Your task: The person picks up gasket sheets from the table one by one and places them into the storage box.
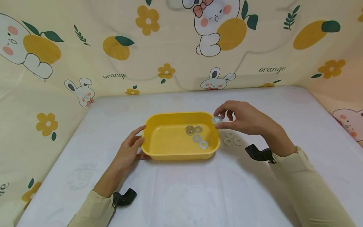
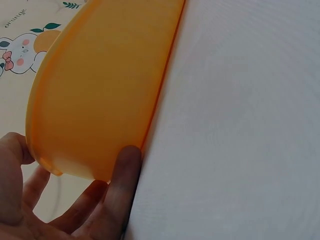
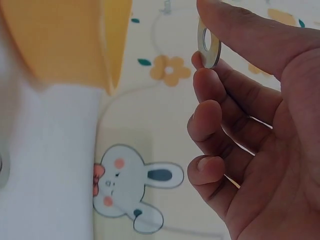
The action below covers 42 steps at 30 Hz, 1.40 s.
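1. Washer (image 1: 214, 120), pinched by right hand (image 1: 244, 119) at yellow tray's (image 1: 167, 137) right rim.
2. Left hand (image 1: 131, 146) grips tray's left end.
3. Tray's wall separates three loose washers (image 1: 228, 138) on white table (image 1: 184, 189) from inner washers (image 1: 199, 138).

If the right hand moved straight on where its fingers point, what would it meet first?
The right hand, pinching a metal washer, would likely meet the right rim of the yellow tray, or pass above it; height is unclear.

Tray (image 1: 165, 135): smooth plastic, faint sheen. Washers (image 1: 203, 148): metal, smooth-faced; the held washer (image 3: 210, 60) shows a soft shine. Bench cover (image 1: 184, 192): matt, lightly creased. Backdrop (image 1: 181, 47): matt, cloth-like. Sleeves (image 1: 309, 189): matt cloth.
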Tool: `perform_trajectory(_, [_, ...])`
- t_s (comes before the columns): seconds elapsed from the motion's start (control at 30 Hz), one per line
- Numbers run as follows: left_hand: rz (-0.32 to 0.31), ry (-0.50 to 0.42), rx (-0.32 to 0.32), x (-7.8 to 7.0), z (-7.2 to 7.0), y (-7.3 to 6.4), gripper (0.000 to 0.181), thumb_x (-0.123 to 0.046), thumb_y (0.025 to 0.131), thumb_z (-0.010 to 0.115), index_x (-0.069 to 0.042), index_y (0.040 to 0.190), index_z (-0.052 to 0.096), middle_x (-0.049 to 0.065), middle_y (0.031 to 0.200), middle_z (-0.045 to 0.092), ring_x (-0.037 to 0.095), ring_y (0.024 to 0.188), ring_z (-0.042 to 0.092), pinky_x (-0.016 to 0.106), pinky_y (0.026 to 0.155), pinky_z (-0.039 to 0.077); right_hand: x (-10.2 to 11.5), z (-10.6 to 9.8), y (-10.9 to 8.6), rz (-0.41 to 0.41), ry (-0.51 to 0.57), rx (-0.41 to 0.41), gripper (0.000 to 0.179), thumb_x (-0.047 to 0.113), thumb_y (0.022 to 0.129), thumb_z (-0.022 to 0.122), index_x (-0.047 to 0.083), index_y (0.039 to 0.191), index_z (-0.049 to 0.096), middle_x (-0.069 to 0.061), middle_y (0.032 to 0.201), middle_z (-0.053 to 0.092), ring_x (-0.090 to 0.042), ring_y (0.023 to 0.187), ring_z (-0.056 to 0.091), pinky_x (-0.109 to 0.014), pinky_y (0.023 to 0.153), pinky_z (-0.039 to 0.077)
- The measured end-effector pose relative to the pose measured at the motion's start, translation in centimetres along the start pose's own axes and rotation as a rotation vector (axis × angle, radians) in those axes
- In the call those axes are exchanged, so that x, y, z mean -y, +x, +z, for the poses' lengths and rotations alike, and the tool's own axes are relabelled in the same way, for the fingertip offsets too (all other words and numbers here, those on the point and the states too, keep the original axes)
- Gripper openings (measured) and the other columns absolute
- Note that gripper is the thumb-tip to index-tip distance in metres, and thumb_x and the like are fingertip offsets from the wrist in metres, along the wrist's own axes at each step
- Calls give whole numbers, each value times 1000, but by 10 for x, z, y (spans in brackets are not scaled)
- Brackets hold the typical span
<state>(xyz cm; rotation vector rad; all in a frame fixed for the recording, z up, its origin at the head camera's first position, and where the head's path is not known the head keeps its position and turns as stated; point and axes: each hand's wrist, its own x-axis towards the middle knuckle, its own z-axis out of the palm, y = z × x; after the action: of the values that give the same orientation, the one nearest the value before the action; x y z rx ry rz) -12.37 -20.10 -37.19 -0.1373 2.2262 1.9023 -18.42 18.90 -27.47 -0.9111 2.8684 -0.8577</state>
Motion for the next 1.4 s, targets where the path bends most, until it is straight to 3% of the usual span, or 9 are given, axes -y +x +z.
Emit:
perform_trajectory(0.63, [-12, 13, 10, 1, 1, -1, 48, -25, 106, 47, -35, 152, 38, 17, 141, 47, 22, 95, 66, 38, 76, 64, 40, 17, 30, -74, 50, 52, 27, 34, 82, 82, 25, 104, 71, 7, 90, 59, -12, 81, 53, -27, 66, 45])
perform_trajectory(0.97, [-9, 19, 10, -4, 1, 1, 48, -24, 106, 46, -35, 153, 36, 17, 142, 47, 21, 94, 65, 36, 76, 64, 27, 30, 46, -49, 76, 92, 34, 33, 83, 81, 17, 111, 70, -3, 96, 64, -16, 84, 53, -29, 70, 44])
perform_trajectory(1.4, [-24, 38, -10, -3, 0, 1, 48, -25, 106, 45, -38, 152, 37, 16, 141, 48, 22, 93, 65, 35, 77, 63, 24, 41, 54, -4, 64, 122, 36, 35, 83, 80, 14, 111, 69, -5, 97, 64, -18, 84, 51, -29, 70, 44])
